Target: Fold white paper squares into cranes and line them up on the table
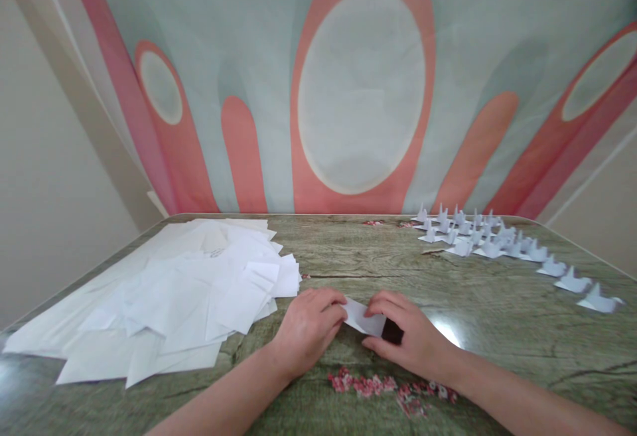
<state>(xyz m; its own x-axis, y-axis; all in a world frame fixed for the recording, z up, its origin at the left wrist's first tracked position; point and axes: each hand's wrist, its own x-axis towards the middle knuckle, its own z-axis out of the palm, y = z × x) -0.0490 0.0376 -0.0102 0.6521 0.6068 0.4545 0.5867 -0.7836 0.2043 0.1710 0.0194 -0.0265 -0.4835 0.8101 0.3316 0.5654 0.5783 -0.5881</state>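
Observation:
A small folded piece of white paper (359, 318) is held between my two hands, just above the table near its front. My left hand (309, 323) pinches its left end, fingers closed on the edge. At the other end, my right hand (405, 330) has its fingers curled over the paper's right side, thumb below, with a dark shadowed gap under the palm. The fold lines of the paper are too blurred to make out.
A wide, spread pile of white paper sheets (174, 296) covers the left of the wood-patterned table (343, 257). Several folded white paper cranes (490, 247) stand in rows at the right. Behind the table hangs a green and coral patterned backdrop (266, 38).

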